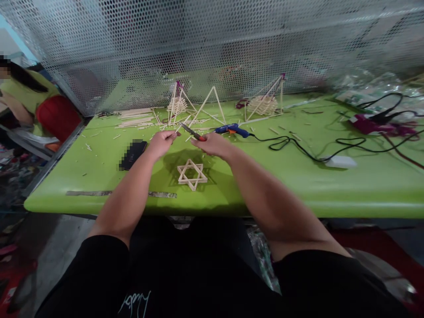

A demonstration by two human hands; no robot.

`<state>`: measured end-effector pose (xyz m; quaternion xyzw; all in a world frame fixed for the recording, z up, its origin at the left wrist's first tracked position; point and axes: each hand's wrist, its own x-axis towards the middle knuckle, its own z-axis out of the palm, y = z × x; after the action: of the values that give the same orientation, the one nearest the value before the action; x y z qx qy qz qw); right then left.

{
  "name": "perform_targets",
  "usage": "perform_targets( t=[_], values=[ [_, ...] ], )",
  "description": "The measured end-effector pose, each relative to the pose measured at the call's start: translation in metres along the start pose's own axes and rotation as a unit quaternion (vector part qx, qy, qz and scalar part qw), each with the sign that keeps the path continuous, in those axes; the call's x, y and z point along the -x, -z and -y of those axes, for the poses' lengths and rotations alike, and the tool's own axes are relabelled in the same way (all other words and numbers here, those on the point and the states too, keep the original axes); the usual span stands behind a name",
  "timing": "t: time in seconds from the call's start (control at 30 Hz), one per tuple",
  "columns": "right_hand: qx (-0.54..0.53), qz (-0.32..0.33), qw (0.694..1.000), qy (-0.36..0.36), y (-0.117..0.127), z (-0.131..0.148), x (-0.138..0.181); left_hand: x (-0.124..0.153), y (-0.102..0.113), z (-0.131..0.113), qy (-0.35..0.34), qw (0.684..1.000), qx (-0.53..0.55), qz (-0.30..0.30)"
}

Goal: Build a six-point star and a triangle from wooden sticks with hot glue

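My left hand (164, 142) pinches a thin wooden stick (179, 131) between thumb and fingers. Red-handled scissors (192, 132) are gripped in my right hand (212, 143), their dark blades pointing left towards the stick; whether they touch it I cannot tell. Below both hands, a six-pointed star of stacked wooden sticks (192, 175) lies flat on the green table (285, 176). Just beyond my right hand is a blue glue gun (232, 129) with an orange trigger, its black cord running right.
Loose sticks (135, 118) and triangular stick frames (213, 104) stand along the perforated metal screen (218, 48). A dark phone-like object (133, 155) and a steel ruler (162, 194) lie at left. Cords and plastic bags (380, 90) crowd the right. A person (31, 92) sits far left.
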<state>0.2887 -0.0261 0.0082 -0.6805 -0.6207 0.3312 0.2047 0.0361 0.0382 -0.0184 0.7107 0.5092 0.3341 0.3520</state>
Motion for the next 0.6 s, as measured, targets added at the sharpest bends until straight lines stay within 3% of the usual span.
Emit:
perform_targets(
  t=[0.6],
  values=[
    [-0.036,0.058,0.997,-0.048,-0.001,-0.008,-0.027,-0.015,-0.012,0.000,0.041,0.997,-0.066,0.021]
  ],
)
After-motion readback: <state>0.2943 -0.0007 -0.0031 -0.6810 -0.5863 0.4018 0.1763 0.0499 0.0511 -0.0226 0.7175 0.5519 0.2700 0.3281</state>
